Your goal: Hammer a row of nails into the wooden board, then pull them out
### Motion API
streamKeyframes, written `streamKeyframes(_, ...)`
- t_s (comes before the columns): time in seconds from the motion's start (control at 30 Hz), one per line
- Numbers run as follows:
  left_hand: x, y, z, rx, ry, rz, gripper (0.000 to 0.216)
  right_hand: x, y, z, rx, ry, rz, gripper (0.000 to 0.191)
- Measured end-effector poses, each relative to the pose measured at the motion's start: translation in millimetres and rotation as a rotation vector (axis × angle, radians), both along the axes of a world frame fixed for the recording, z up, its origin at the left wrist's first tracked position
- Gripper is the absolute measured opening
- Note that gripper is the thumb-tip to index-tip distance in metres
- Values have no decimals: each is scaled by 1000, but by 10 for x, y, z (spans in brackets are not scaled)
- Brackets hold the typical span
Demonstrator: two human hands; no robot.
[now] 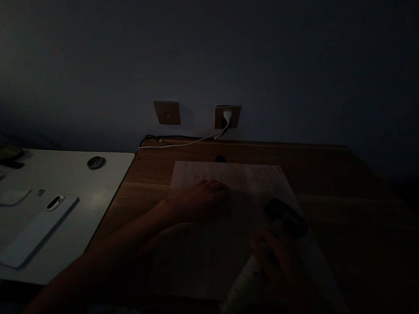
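In dim light, a pale flat board [264,184] lies on the brown wooden desk. A row of small dark spots, perhaps nails or holes, runs near its far edge. My left hand [201,198] rests on the upper left of this board, its fingers laid out flat as far as the darkness shows. Gripped in my right hand [277,254] is a hammer [287,217] with a dark head and a thick, light-coloured handle. The hammer head is over the board's right side, apart from my left hand. Shadow hides the detail of my fingers.
On the left, a white tabletop [91,197] holds a pale phone [40,231], a dark roll of tape [96,162] and small items. Behind the wooden desk [339,187], cables [183,143] lead to a wall socket [219,118] beside another wall plate [167,113].
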State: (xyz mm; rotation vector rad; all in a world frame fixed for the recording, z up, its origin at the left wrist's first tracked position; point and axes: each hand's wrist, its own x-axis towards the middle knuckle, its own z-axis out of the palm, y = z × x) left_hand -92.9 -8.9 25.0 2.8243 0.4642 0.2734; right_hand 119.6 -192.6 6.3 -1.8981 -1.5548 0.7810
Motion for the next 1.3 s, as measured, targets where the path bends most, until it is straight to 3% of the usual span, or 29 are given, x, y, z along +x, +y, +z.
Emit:
streamKeyframes(0.1,6,-23,18,-76,-21,-3,21,182,-74,35,-58,105,-89,31)
streamKeyframes(0.2,7,-37,26,-159,-47,-14,22,350,-111,78,-135,350,-218,30)
streamKeyframes(0.33,44,-32,7,-207,-48,-15,25,383,-118,165,-249,540,-363,48)
streamKeyframes(0.43,117,-40,1,-213,-37,-13,25,339,-104,186,-287,584,-364,54)
streamKeyframes(0.53,227,-62,-17,-204,-25,-18,29,357,-57,117,-193,449,-360,50)
streamKeyframes(0.7,370,-92,-49,-248,-85,-71,32,486,43,-134,179,110,-398,46)
streamKeyframes(0.9,416,-48,14,-81,-48,-86,29,496,66,-237,219,85,-365,75)
streamKeyframes(1.1,527,-24,30,23,94,-99,22,476,85,-165,140,143,-423,81)
streamKeyframes(1.3,581,-30,115,13,148,-73,17,434,115,-90,123,129,-438,80)
